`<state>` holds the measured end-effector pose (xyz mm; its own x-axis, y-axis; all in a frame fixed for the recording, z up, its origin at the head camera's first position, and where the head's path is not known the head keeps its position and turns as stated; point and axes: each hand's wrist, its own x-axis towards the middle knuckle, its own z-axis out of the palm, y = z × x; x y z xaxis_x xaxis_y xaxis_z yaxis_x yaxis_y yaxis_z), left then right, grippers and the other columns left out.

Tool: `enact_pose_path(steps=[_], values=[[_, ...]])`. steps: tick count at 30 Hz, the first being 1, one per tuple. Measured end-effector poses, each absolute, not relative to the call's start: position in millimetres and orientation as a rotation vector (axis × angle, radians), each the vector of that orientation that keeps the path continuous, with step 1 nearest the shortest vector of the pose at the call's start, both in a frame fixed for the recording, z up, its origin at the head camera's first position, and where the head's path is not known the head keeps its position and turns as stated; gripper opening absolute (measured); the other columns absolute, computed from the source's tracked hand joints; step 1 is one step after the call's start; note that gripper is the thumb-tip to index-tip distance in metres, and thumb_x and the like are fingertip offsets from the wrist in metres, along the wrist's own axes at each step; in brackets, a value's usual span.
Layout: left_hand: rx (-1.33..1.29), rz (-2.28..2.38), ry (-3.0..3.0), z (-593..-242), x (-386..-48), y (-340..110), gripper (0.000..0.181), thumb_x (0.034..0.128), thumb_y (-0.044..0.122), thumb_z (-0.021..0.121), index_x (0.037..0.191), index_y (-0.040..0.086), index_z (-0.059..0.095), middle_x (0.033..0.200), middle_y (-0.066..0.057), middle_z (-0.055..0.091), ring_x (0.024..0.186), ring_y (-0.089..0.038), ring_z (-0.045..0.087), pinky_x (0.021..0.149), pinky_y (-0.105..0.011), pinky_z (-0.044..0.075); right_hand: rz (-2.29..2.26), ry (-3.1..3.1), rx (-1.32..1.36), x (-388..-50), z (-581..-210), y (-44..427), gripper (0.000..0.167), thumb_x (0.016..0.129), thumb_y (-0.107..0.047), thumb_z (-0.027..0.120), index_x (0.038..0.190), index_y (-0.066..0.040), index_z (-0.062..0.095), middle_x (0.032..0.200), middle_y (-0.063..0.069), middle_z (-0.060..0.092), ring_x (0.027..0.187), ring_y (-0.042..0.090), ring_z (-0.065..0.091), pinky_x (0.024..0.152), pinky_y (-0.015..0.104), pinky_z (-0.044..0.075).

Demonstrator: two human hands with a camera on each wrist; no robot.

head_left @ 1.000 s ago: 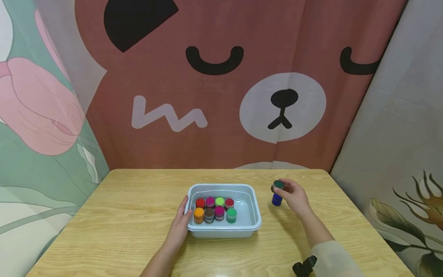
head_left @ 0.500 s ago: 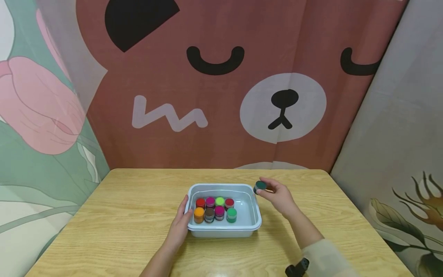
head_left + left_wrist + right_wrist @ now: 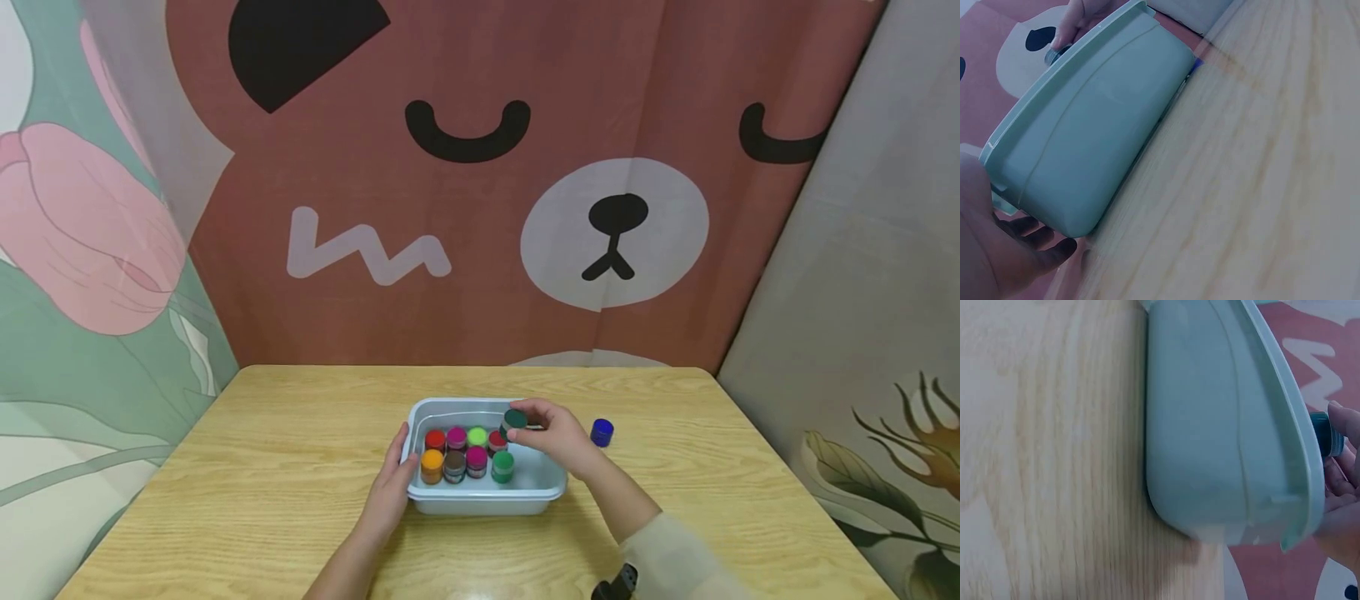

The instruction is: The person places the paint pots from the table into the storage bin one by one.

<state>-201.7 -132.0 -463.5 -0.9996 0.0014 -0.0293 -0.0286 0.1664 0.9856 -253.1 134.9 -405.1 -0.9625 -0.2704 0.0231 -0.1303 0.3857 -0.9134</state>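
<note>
My right hand (image 3: 561,440) pinches a small paint jar with a dark green lid (image 3: 514,419) between thumb and fingers, above the inside of a pale blue plastic tub (image 3: 487,496). In the right wrist view the jar (image 3: 1327,434) shows just past the tub's rim. My left hand (image 3: 387,487) grips the tub's left side, thumb over the rim; in the left wrist view its fingers (image 3: 1038,237) lie against the outer end wall. Standing inside the tub are several small jars, among them an orange one (image 3: 431,467), a brown one (image 3: 453,467) and a green one (image 3: 502,467).
A blue jar (image 3: 602,432) stands on the wooden table (image 3: 285,467), right of the tub and beyond my right forearm. A bear-print curtain (image 3: 360,325) hangs behind the table's back edge. A black device (image 3: 615,583) sits by the right sleeve.
My right hand has lifted the dark green-lidded jar from beside the blue jar and carried it left over the tub. The left hand and tub have stayed in place.
</note>
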Motion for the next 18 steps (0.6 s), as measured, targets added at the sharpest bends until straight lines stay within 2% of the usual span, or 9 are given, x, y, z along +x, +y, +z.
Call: enact_pose_path(steps=[6,12,18], values=[[-0.016,2.018,2.387,-464.6,-201.5,-132.0,0.057,0.1056,0.026,0.035,0.159,0.019,0.015,0.166,-0.014,0.01,0.151,-0.042,0.005,0.118,-0.067,0.005,-1.58,2.48,-0.498,-252.8,-409.7,120.0,0.042,0.087,-0.02,0.074,0.124,-0.003,0.062,0.116,0.012,0.066,0.106,0.02,0.061,0.087,0.031,0.057],[-0.001,2.02,2.394,-465.2,-201.6,-132.4,0.057,0.1055,0.025,0.035,0.159,0.018,0.015,0.165,-0.015,0.01,0.151,-0.043,0.005,0.118,-0.067,0.005,-1.531,2.46,-0.603,-252.6,-414.0,109.2,0.043,0.086,-0.016,0.076,0.123,0.001,0.062,0.111,0.014,0.067,0.101,0.02,0.064,0.083,0.028,0.056],[-0.018,2.008,2.394,-465.0,-202.1,-132.4,0.057,0.1057,0.026,0.035,0.159,0.019,0.015,0.166,-0.014,0.011,0.151,-0.043,0.006,0.118,-0.068,0.005,-1.417,2.498,-0.672,-251.2,-418.5,102.1,0.046,0.083,-0.015,0.077,0.125,0.0,0.064,0.115,0.016,0.07,0.101,0.022,0.066,0.084,0.027,0.057]])
